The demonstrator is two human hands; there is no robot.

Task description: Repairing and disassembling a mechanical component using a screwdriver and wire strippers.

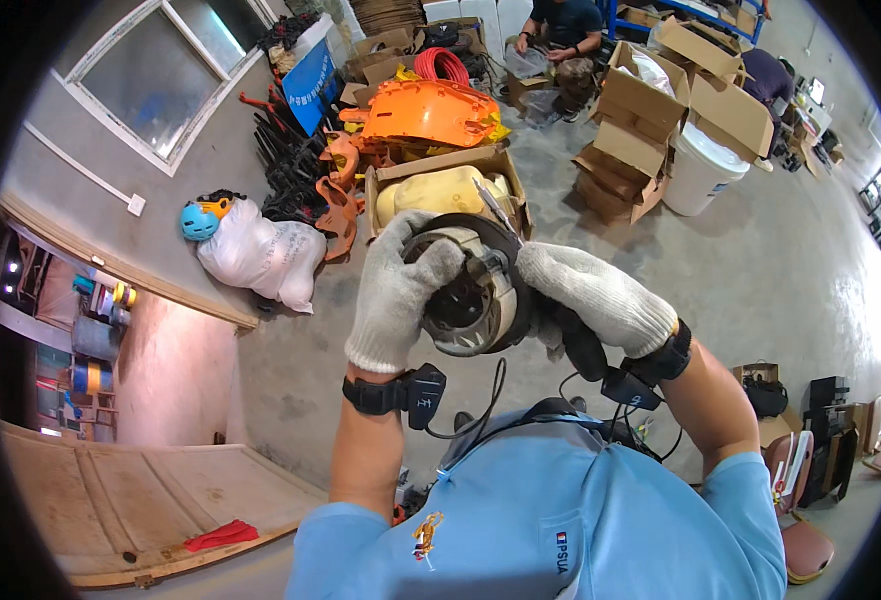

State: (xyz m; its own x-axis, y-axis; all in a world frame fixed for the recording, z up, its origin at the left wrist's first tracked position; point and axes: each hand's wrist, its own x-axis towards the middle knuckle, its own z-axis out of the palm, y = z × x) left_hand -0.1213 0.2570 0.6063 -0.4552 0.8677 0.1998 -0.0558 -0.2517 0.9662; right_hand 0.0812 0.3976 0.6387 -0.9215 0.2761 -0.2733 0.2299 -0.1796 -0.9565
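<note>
In front of my chest I hold a round, helmet-like shell (505,300) with a dark rim and a pale inner band; its hollow inside faces me. My left hand (390,290), in a white knitted glove, grips its left side with the thumb bent over the rim. My right hand (600,295), gloved too, clasps the right side, its fingers partly hidden behind the shell. A thin, pointed metal-looking piece (495,205) sticks up at the far rim; I cannot tell what holds it. A dark rounded part (582,345) hangs below my right hand.
Beyond my hands stands a cardboard box (523,190) of yellow shells, with orange shells (425,110) behind. A white sack (265,250) and blue helmet (200,220) lie left. Open cartons (625,140) and a white bucket (698,175) stand right. A person (565,25) sits farther back.
</note>
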